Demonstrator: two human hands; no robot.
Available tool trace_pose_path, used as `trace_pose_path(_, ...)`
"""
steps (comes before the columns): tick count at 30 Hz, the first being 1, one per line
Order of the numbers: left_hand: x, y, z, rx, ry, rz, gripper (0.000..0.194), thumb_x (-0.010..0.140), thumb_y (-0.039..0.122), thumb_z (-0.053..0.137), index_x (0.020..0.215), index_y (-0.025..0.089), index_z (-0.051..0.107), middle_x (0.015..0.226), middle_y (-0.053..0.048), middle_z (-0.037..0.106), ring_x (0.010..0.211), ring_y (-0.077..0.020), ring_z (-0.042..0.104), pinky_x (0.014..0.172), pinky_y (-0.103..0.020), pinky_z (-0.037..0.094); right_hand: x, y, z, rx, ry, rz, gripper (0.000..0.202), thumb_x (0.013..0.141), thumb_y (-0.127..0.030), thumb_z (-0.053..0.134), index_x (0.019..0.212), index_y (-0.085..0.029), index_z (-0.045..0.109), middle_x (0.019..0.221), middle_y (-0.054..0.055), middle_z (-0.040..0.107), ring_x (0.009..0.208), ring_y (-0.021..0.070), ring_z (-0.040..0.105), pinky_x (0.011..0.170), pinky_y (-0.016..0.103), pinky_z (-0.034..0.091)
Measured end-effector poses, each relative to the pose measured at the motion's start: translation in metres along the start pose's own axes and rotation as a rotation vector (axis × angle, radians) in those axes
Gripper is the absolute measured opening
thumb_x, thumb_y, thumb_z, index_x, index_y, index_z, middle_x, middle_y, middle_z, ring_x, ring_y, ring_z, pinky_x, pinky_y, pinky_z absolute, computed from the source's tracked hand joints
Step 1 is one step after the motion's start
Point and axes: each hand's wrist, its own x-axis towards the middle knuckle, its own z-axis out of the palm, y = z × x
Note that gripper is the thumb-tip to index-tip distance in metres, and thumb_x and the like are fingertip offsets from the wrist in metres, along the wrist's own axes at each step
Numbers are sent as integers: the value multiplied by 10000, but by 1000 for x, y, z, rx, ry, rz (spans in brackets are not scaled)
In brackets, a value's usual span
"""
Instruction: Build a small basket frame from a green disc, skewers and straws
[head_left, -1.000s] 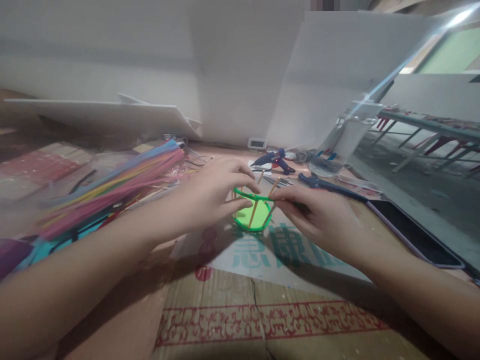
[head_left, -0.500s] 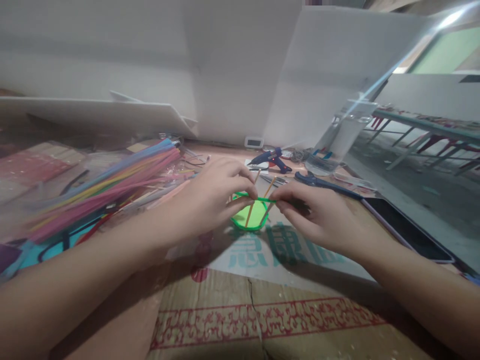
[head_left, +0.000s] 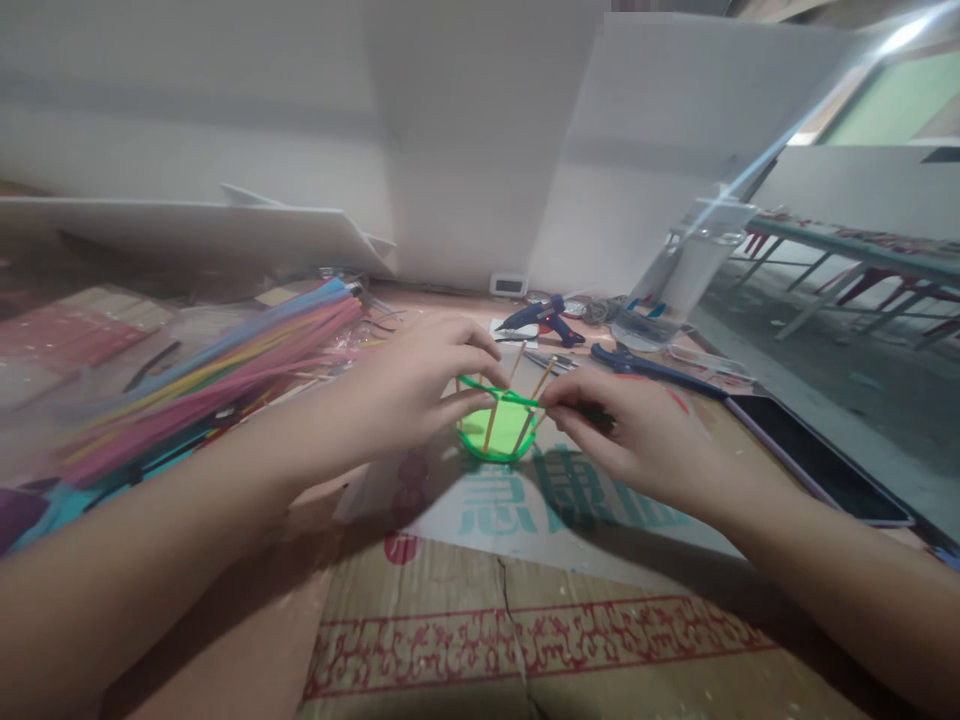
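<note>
A small basket-like frame stands on a white printed sheet (head_left: 480,510). It has a bright green base (head_left: 506,428) and several thin wooden sticks (head_left: 489,430) leaning upward from its rim. A green pipe cleaner (head_left: 517,398) runs across the sticks above the base. My left hand (head_left: 442,375) is at the frame's left side, its thumb and fingertips around the green strand by a stick. On the right, my right hand (head_left: 607,415) pinches the strand's right end close to a stick.
Coloured pipe cleaners (head_left: 247,350) lie in a bundle at the left. Behind the frame are a blue glue gun (head_left: 546,320) and a small white display (head_left: 508,286). A clear container (head_left: 660,285), blue-handled scissors (head_left: 637,362) and a phone (head_left: 814,455) are at the right.
My left hand has shifted slightly left and its fingers have loosened a little. The green strand now sits against the sticks, and the frame has turned or tilted slightly.
</note>
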Motion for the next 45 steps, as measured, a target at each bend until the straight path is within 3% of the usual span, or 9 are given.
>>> trace_pose_path(4,1,-3,-6,-38,-59,-19,160,944,270,620,1054,222,726,1176,-74,658,1138,-229,584,987,-393,431,1,-1,-4,16,44,-5,148,942,-180,549,1019,-177,675,887,32,755,745,143,691,628,247,521)
trace_pose_path(7,1,-3,-13,-20,-25,-70,195,962,314,592,1064,220,729,1161,-73,674,1128,-232,594,989,-395,435,2,-2,-9,12,120,-11,214,946,-178,551,1110,-188,688,1031,55,769,876,172,721,757,287,568)
trace_pose_path(11,0,-15,-26,32,18,-109,256,961,395,588,1094,228,729,1158,-76,672,1105,-221,601,972,-371,440,1,2,-16,-2,201,4,289,950,-203,576,1199,-283,701,1143,9,768,993,207,730,867,344,585)
trace_pose_path(14,-2,-29,-30,86,-76,-61,285,920,393,655,1162,259,722,1245,-84,637,1150,-237,571,987,-380,428,0,5,-19,0,220,47,308,968,-229,555,1211,-355,696,1192,-21,749,1040,240,718,897,394,584)
trace_pose_path(17,-3,-38,-25,115,-133,-42,205,924,318,657,1107,292,746,1265,-73,625,1186,-240,544,1002,-391,410,0,5,-20,-1,219,73,294,979,-250,533,1198,-367,692,1219,-21,734,1070,249,706,931,419,569)
trace_pose_path(22,-2,-32,-12,124,-85,21,141,927,314,652,1000,263,761,1229,-75,640,1192,-244,547,1026,-415,388,4,3,-15,-62,182,38,247,923,-359,635,1120,-239,722,1079,55,776,991,260,719,875,420,566)
trace_pose_path(25,-1,-19,-9,139,-64,50,147,914,330,660,961,229,755,1207,-90,649,1190,-262,553,1036,-435,385,7,2,-11,-53,123,10,202,930,-346,625,1064,-238,732,1011,61,776,927,249,713,808,402,562)
trace_pose_path(29,-2,-8,-4,181,-51,73,169,931,346,625,959,232,747,1196,-83,661,1196,-283,550,1030,-453,389,8,3,-6,-41,109,-1,161,937,-314,624,1032,-251,737,1017,67,753,992,250,684,879,419,533)
trace_pose_path(45,-2,-34,-11,14,-113,127,152,942,262,618,954,287,767,1209,-53,666,1132,-216,595,991,-385,424,9,8,-10,-24,121,36,165,945,-287,593,1036,-241,723,991,59,769,921,245,708,753,381,548)
